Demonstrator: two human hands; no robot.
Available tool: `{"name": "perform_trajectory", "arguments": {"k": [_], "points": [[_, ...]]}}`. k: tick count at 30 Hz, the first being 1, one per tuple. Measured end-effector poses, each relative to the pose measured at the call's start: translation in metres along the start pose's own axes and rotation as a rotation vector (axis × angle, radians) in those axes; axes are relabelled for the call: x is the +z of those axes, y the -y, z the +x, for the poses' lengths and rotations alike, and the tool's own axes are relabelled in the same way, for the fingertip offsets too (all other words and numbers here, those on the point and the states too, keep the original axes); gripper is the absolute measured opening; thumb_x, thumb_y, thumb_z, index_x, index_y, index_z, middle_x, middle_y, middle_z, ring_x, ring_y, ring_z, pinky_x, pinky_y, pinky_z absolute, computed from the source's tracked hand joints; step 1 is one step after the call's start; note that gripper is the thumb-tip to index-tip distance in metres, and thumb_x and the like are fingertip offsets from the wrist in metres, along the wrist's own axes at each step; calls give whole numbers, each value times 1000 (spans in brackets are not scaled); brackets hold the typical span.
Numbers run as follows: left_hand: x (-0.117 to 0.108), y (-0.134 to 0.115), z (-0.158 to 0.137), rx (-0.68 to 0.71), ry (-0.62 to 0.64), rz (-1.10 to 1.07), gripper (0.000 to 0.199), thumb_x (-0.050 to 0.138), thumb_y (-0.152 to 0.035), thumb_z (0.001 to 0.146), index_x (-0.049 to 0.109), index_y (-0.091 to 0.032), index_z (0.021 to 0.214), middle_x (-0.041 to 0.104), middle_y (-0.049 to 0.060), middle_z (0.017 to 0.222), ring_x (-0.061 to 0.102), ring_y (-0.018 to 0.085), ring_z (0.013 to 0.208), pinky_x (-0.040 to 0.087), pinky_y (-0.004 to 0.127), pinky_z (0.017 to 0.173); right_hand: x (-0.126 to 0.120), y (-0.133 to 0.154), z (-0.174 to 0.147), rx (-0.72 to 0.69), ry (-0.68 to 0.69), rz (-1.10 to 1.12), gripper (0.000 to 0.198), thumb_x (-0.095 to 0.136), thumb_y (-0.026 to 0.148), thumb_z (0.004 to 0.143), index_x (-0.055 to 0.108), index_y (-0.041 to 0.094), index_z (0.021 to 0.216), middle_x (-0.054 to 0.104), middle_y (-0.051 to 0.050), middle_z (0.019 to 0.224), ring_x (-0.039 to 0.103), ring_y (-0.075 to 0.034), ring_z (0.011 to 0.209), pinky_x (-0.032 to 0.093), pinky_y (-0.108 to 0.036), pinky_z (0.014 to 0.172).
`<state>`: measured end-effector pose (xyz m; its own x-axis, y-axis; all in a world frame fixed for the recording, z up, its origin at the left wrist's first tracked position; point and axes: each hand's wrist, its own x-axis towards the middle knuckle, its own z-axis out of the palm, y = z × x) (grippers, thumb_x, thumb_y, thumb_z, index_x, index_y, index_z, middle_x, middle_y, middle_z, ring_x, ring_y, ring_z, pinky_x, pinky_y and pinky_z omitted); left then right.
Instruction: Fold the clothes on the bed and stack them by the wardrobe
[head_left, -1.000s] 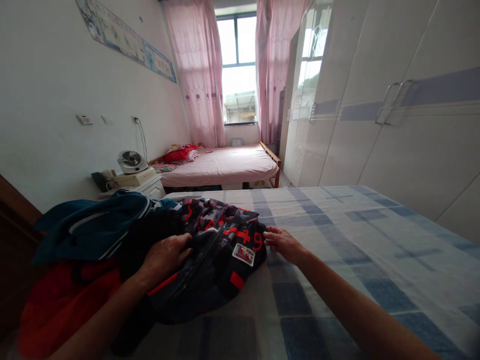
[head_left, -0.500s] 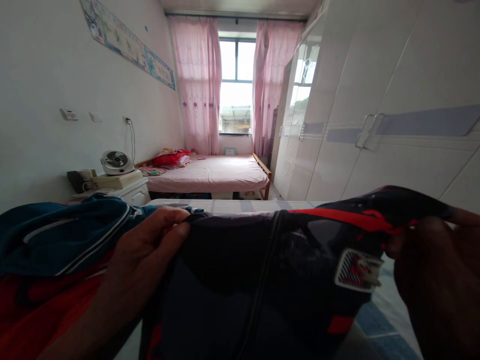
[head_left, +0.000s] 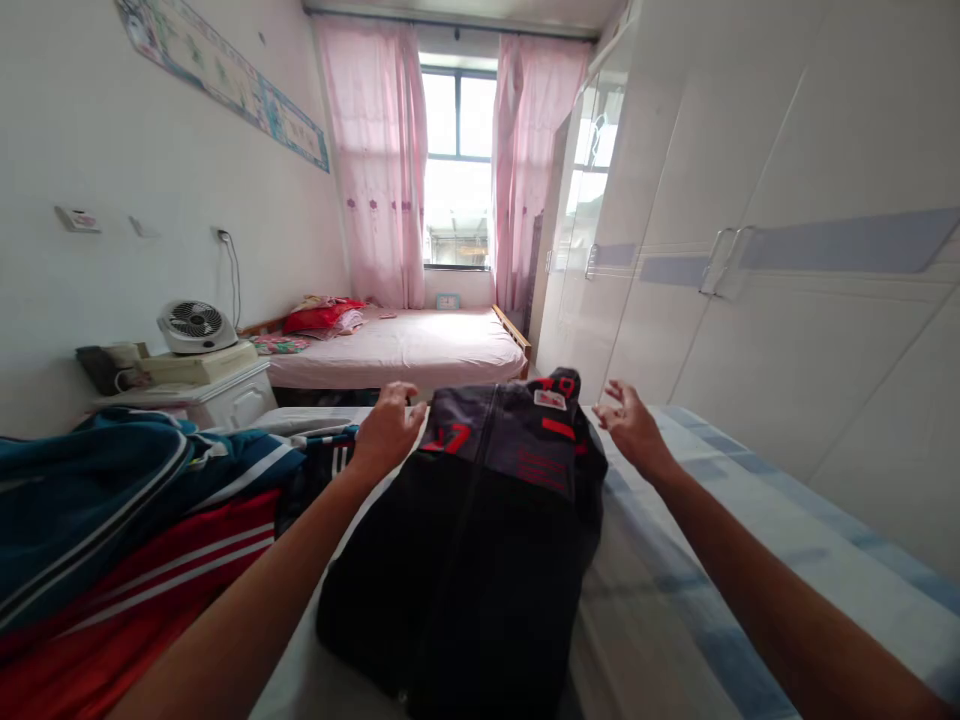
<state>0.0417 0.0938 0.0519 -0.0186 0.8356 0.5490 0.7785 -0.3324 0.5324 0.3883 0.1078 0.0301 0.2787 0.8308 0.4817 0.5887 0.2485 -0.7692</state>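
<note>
A black zip-up jacket [head_left: 450,560] with red marks and a white patch lies on the striped bed sheet [head_left: 675,620], its upper end pointing away from me. Beside its far left corner is my left hand [head_left: 391,425], fingers apart and holding nothing. My right hand [head_left: 628,425] hovers just off the jacket's far right side, also open, with its fingers spread. The jacket's sleeves are not clearly visible; dark cloth bunches along its right edge.
To the left lies a pile of clothes: a teal jacket [head_left: 82,500] over a red garment [head_left: 172,580] with white stripes. A fan [head_left: 196,325] stands on a white cabinet [head_left: 232,395]. A pink bed [head_left: 420,345] is beyond, and a white wardrobe [head_left: 810,370] lines the right.
Both hands have let go of the jacket and moved apart from it. The jacket, held up close to me before, now lies flat on the sheet.
</note>
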Motion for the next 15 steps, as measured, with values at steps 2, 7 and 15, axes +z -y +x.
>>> {"name": "perform_trajectory", "arguments": {"k": [2,7,15], "points": [[6,32,-31,-47,112,27,40,47,-41,81,60,-12,105,60,16,115,60,27,102,44,40,91,5,-34,-31,98,104,-100,53,57,29,74,48,18,125,50,-16,135,66,-22,88,47,-37,87],[-6,83,-101,-206,348,-17,50,41,-53,84,64,-14,105,69,12,106,65,27,98,51,36,84,4,-93,-76,300,224,-194,37,60,36,70,61,20,103,68,-11,102,66,-25,86,52,-34,74],[-18,55,-126,-485,673,-578,47,57,-53,79,66,-16,107,73,5,97,67,26,90,53,30,74,27,-105,-38,534,257,142,25,61,34,71,63,17,90,63,-3,58,60,-17,49,47,-26,44]]}}
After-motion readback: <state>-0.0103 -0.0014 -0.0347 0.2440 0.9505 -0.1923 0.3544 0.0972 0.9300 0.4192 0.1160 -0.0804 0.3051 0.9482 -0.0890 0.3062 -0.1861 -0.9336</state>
